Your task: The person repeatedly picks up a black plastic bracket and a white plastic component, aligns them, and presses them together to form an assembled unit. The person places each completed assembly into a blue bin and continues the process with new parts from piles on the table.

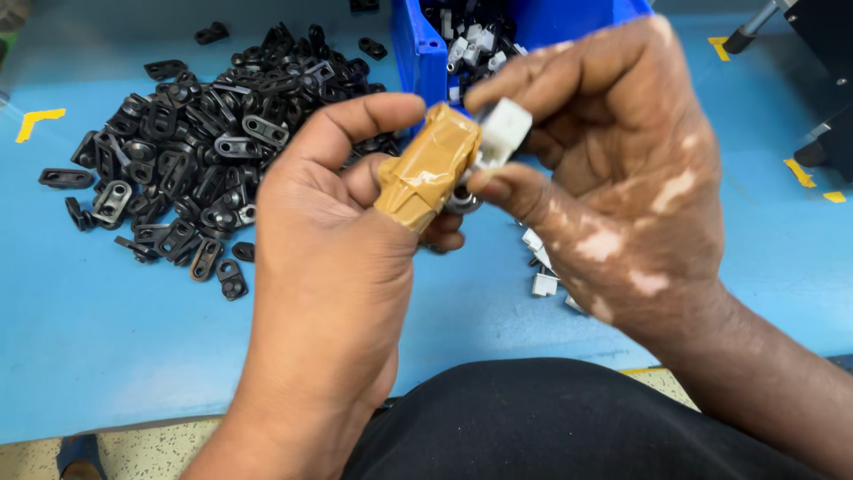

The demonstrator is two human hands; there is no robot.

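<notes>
At the far left, a yellow tape corner mark (37, 121) sits on the blue table top (115, 347). Right of it lies a wide heap of small black plastic links with oval holes (209, 147), spreading from the near left toward the far middle, with a few loose pieces apart from the heap.

In the middle, close to the camera, the left hand (324, 267) is curled, its thumb wrapped in tan tape (426, 169) and its forefinger arched over the top. The thumb presses against a small grey-black part (460, 201) held between both hands; its shape is too blurred to tell.

Just right of that, the right hand (613, 178) pinches a small white plastic block (504, 133) between forefinger and thumb, touching the taped thumb. The other fingers are folded loosely.

Behind the hands, at the far middle, stands a blue plastic bin (418, 53) holding mixed white and black pieces. Below the right hand, a few white plastic blocks (542, 283) lie on the table. At the far right are more yellow marks (800, 172) and part of a dark machine (831, 133).
</notes>
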